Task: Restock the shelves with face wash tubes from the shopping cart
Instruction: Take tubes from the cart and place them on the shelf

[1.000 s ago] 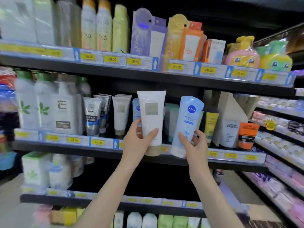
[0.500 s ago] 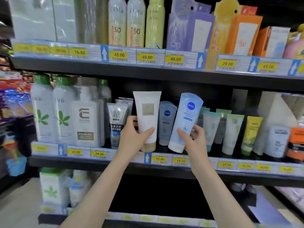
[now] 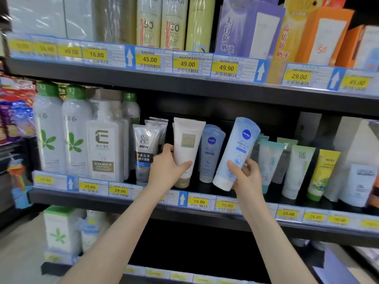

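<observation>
The left hand (image 3: 168,171) wraps its grip round the lower half of a white tube (image 3: 187,146), thumb across the front, fingers behind; the tube stands cap-down at the middle shelf (image 3: 143,203) beside a grey MEN tube (image 3: 144,152). The right hand (image 3: 247,177) pinches a pale blue Nivea tube (image 3: 238,152) near its white cap, tilted right, in front of another Nivea tube (image 3: 210,152) standing on the shelf.
</observation>
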### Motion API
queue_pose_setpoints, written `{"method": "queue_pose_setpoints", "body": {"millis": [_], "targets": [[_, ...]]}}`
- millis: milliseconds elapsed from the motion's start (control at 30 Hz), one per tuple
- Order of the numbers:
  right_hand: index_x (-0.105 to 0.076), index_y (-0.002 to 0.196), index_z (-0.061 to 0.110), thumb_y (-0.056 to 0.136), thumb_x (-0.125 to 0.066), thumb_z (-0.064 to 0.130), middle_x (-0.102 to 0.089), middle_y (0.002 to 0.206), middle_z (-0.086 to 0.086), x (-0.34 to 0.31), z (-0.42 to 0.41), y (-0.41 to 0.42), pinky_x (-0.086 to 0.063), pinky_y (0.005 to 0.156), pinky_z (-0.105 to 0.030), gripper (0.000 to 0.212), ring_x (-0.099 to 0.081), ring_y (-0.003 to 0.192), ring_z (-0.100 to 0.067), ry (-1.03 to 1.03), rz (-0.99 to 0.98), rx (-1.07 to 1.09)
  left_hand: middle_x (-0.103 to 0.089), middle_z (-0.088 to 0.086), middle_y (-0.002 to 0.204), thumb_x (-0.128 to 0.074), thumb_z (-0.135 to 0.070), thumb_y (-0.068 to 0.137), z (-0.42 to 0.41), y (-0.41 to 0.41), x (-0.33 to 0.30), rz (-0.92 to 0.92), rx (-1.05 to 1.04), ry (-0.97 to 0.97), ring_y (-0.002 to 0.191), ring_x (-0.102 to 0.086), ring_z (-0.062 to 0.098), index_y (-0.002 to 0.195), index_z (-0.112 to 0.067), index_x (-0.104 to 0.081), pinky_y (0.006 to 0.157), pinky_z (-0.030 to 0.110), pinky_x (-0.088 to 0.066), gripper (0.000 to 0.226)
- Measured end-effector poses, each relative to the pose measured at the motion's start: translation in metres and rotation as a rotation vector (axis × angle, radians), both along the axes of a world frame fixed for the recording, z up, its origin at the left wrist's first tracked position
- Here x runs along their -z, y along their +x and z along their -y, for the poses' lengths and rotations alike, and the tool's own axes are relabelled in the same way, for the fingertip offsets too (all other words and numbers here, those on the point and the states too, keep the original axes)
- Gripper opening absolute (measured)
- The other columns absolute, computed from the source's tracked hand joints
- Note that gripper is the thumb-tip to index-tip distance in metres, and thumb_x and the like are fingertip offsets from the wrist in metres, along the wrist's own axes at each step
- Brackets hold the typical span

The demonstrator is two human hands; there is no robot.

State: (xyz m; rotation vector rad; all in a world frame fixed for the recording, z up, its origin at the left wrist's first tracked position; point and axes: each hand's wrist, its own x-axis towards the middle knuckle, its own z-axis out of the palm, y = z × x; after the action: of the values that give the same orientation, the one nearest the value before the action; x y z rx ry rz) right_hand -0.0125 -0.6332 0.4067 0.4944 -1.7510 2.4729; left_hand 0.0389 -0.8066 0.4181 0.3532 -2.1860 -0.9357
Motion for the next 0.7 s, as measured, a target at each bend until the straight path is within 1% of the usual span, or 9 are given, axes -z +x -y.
{"method": "queue_pose_setpoints", "body": {"millis": [67,133,267,400,500,600,700], "targets": [[-0.04,0.124,0.019,0.085,-0.065,0.014,-0.059,0.114,0.001,0.0,-0.001,0.0,-0.048,0.097,-0.043,0.046,-0.059,0.11,-0.02,-0.016,0.002,-0.018,-0.062,0.01,0.114,-0.071,-0.029,0.079,0.001,-0.003,0.002,0.028,-0.005,-0.011,0.105,-0.059,0.025,0.121,-0.006,-0.043,0.078,0.028,-0.044,0.055],[-0.04,0.122,0.019,0.086,-0.064,0.013,-0.06,0.111,0.003,0.001,-0.002,0.001,-0.049,0.095,-0.039,0.044,-0.06,0.109,-0.018,-0.023,-0.007,-0.034,-0.06,0.012,0.117,-0.069,-0.027,0.082,0.002,-0.006,0.005,0.061,0.003,-0.007,0.106,-0.058,0.026,0.122,-0.004,-0.041,0.078,0.028,-0.044,0.054],[-0.039,0.12,0.021,0.086,-0.063,0.013,-0.059,0.109,0.006,0.002,-0.003,0.001,-0.048,0.097,-0.038,0.043,-0.059,0.108,-0.014,-0.003,-0.038,-0.047,-0.058,0.014,0.121,-0.066,-0.026,0.085,0.005,-0.009,0.009,0.126,0.014,-0.008,0.109,-0.056,0.027,0.121,-0.003,-0.039,0.077,0.025,-0.04,0.051],[-0.039,0.121,0.021,0.086,-0.063,0.012,-0.059,0.111,0.005,0.004,-0.003,-0.003,-0.047,0.099,-0.04,0.044,-0.058,0.111,-0.016,-0.006,-0.041,-0.061,-0.057,0.013,0.122,-0.065,-0.027,0.085,0.009,-0.011,0.01,0.159,0.038,0.014,0.108,-0.057,0.026,0.123,-0.004,-0.038,0.081,0.028,-0.044,0.052],[-0.039,0.121,0.022,0.085,-0.064,0.013,-0.058,0.114,0.005,0.005,-0.002,-0.005,-0.046,0.1,-0.042,0.045,-0.057,0.114,-0.017,0.002,-0.047,-0.07,-0.056,0.011,0.126,-0.064,-0.026,0.086,0.011,-0.01,0.01,0.182,0.076,0.037,0.111,-0.056,0.024,0.126,-0.005,-0.036,0.082,0.024,-0.043,0.053],[-0.039,0.121,0.023,0.084,-0.064,0.014,-0.058,0.114,0.006,0.006,-0.003,-0.006,-0.046,0.1,-0.041,0.045,-0.057,0.113,-0.016,0.011,-0.056,-0.071,-0.054,0.011,0.129,-0.063,-0.025,0.087,0.013,-0.009,0.009,0.187,0.109,0.049,0.114,-0.055,0.022,0.128,-0.006,-0.035,0.082,0.022,-0.041,0.054],[-0.039,0.121,0.022,0.084,-0.064,0.014,-0.059,0.112,0.007,0.006,-0.003,-0.006,-0.047,0.098,-0.039,0.045,-0.057,0.112,-0.014,-0.001,-0.059,-0.076,-0.053,0.011,0.131,-0.063,-0.025,0.088,0.012,-0.009,0.01,0.184,0.117,0.048,0.116,-0.054,0.022,0.13,-0.006,-0.034,0.085,0.022,-0.042,0.055]]}}
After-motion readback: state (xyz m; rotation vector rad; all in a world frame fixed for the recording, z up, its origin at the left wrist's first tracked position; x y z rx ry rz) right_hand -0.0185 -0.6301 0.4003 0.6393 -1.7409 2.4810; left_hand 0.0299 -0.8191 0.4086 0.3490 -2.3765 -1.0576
